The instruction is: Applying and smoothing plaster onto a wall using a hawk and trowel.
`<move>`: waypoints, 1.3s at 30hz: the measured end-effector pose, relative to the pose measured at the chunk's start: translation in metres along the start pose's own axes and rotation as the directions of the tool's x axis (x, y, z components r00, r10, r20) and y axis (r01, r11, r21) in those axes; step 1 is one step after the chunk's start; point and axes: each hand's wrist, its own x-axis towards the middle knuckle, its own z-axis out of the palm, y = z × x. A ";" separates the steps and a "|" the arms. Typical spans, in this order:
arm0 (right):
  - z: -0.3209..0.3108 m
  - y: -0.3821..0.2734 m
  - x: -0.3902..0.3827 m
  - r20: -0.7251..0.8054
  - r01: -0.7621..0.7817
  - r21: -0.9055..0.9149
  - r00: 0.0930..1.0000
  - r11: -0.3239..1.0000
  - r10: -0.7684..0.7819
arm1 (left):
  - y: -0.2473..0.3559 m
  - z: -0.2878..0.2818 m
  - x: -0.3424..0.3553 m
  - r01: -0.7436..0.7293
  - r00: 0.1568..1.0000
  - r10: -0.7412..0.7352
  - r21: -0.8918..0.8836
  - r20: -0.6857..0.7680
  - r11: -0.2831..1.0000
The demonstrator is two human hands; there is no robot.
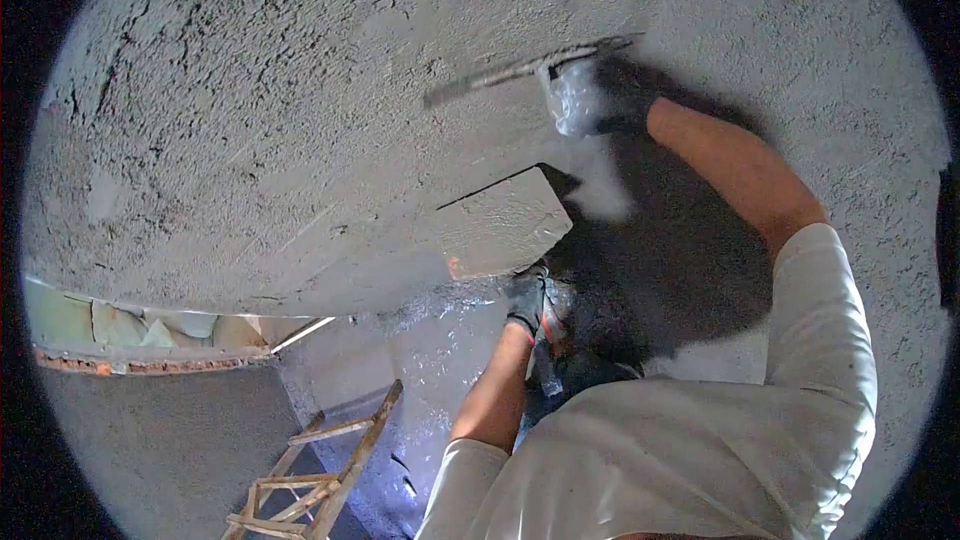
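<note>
Gray plaster coats the wall [250, 140], pitted at upper left and smoother around the work. Nearest, in a pale short-sleeved shirt [690, 450], a person has both arms out toward it. A rectangular board [507, 224], spread with wet gray plaster and orange at its lower left corner, sits mid-view, its loaded face in plain sight. Under its lower edge, the gloved left hand [525, 298] is clenched around its grip, mostly hidden, forearm angled upward. Higher up, a long, narrow trowel [490, 80], seen almost edge-on and blurred, slants across the wall, its right end higher. Dark-gloved, the right hand [625, 95] grasps it, though individual fingers are hard to make out; that arm is raised, bent at the elbow. Farther off at lower left stands a wooden ladder [358, 460]; beyond, a brick-edged opening [140, 323] shows pale green.
</note>
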 end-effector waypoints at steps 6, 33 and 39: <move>-0.064 0.022 -0.013 0.112 -0.213 0.305 0.976 0.928 0.187 | 0.133 0.061 -0.078 0.284 0.944 -0.309 -0.193 -0.113 0.939; -0.086 -0.156 -0.056 -0.218 0.317 0.052 0.929 0.947 -0.299 | 0.212 -0.013 -0.177 -0.353 0.936 0.309 0.470 0.170 0.809; -0.061 -0.172 -0.058 -0.055 0.294 -0.045 0.954 0.955 -0.296 | 0.237 -0.023 -0.169 -0.471 0.841 0.507 0.715 0.189 0.517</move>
